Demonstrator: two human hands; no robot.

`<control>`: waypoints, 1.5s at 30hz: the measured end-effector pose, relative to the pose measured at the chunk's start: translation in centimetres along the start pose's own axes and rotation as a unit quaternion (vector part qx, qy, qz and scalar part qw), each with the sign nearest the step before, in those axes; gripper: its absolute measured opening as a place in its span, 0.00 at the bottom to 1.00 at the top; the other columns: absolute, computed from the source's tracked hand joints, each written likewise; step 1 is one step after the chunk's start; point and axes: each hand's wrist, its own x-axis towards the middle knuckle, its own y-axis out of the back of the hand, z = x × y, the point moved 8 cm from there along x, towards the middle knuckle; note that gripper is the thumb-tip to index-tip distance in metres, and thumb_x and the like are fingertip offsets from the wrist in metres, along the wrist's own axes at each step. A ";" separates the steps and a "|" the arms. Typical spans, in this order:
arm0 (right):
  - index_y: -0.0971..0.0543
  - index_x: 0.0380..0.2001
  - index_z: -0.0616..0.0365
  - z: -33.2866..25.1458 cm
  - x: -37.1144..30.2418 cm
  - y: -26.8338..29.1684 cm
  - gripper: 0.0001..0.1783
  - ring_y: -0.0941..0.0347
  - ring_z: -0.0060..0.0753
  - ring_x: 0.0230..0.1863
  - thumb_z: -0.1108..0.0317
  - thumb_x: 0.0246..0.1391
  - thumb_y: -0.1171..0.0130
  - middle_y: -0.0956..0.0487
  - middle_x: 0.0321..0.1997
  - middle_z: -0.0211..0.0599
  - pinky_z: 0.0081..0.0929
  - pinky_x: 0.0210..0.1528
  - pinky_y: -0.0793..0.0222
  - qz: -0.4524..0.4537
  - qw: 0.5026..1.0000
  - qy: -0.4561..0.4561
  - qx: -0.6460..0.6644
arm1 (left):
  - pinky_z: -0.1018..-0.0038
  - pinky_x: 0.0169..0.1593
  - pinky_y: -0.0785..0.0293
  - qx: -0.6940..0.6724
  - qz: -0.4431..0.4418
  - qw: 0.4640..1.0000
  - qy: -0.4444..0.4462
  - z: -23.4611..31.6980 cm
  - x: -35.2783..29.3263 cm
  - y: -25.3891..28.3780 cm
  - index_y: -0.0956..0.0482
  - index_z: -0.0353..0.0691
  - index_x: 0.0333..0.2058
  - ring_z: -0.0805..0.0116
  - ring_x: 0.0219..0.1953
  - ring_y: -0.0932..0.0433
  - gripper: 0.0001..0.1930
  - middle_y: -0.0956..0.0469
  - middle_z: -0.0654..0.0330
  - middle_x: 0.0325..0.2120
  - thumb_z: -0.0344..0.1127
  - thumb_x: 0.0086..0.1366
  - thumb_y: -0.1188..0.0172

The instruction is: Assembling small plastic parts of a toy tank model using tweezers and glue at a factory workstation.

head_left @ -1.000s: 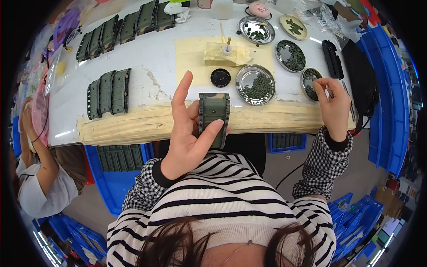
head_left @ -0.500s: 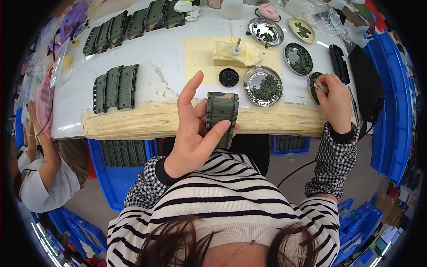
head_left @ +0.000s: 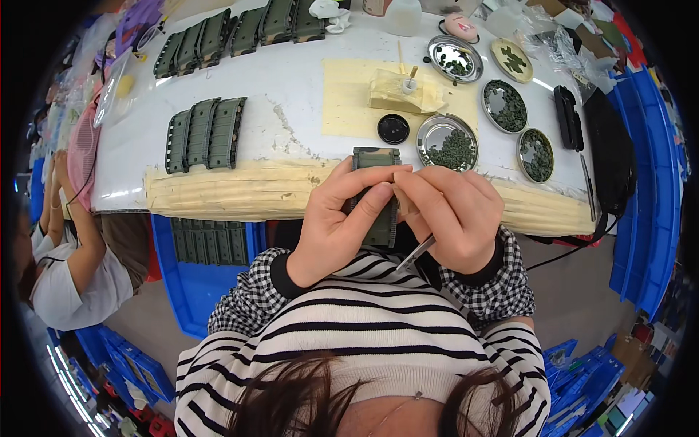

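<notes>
A curved green camouflage plastic part [head_left: 376,159] with ribbed sides stands in front of me, at the table's near edge. My left hand [head_left: 324,229] is closed around it, thumb across its face and index finger bent over it. From the other side comes my right hand [head_left: 459,218], its thumb and index finger pinched together against my left fingertip, over the part's right side. Tweezers [head_left: 416,254] are tucked in the right hand, their metal end pointing down toward my shirt. Anything tiny between the pinched fingertips is too small to make out.
Beyond my hands stand a silver dish [head_left: 428,136] of small green bits, a black lid [head_left: 393,129] and a taped block [head_left: 389,91]. More dishes of bits, like the round one [head_left: 521,158], sit rightward. Similar green parts [head_left: 222,135] stand left. A person [head_left: 84,280] works far left.
My right hand has come left from the small round dish with the tweezers and meets my left hand at the green part. The left index finger has bent down from its raised position.
</notes>
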 end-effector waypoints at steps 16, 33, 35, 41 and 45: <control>0.18 0.35 0.59 0.6 0.6 -0.3 0.15 0.28 0.29 0.23 0.77 0.37 0.33 0.23 0.29 0.32 0.22 0.22 0.36 -0.038 0.994 -0.052 0.085 | 0.75 0.50 0.29 0.052 -0.012 0.999 0.011 -0.3 -0.2 0.8 0.23 0.32 0.49 0.70 0.44 0.25 0.12 0.25 0.54 0.45 0.27 0.68 0.47; 0.22 0.30 0.57 1.6 2.6 -0.6 0.12 0.29 0.32 0.20 0.77 0.38 0.34 0.27 0.27 0.31 0.25 0.21 0.33 -0.020 0.989 -0.101 0.109 | 0.79 0.46 0.29 0.184 -0.019 0.982 -0.040 2.4 -0.9 -0.1 0.44 0.35 0.66 0.71 0.41 0.22 0.37 0.22 0.50 0.42 0.17 0.57 0.45; 0.22 0.31 0.57 1.5 2.5 -0.6 0.12 0.29 0.32 0.20 0.77 0.38 0.34 0.27 0.27 0.31 0.25 0.22 0.33 -0.026 0.990 -0.100 0.101 | 0.78 0.45 0.28 0.204 -0.015 0.978 -0.050 2.6 -0.9 -0.1 0.42 0.35 0.65 0.69 0.39 0.21 0.36 0.21 0.49 0.41 0.17 0.56 0.44; 0.21 0.34 0.58 0.8 2.3 -0.5 0.14 0.29 0.33 0.22 0.76 0.39 0.36 0.26 0.29 0.33 0.26 0.23 0.32 -0.068 0.990 -0.091 0.084 | 0.69 0.34 0.25 0.237 -0.006 0.966 -0.100 3.2 -0.8 -0.1 0.43 0.34 0.65 0.52 0.29 0.21 0.37 0.22 0.46 0.32 0.19 0.55 0.43; 0.20 0.38 0.59 0.5 1.8 -0.7 0.16 0.28 0.33 0.22 0.76 0.40 0.36 0.25 0.31 0.34 0.26 0.23 0.32 -0.073 0.987 -0.097 0.103 | 0.68 0.35 0.24 0.249 0.013 0.960 -0.129 3.2 -0.8 -0.1 0.43 0.33 0.64 0.52 0.30 0.20 0.37 0.21 0.46 0.36 0.18 0.54 0.43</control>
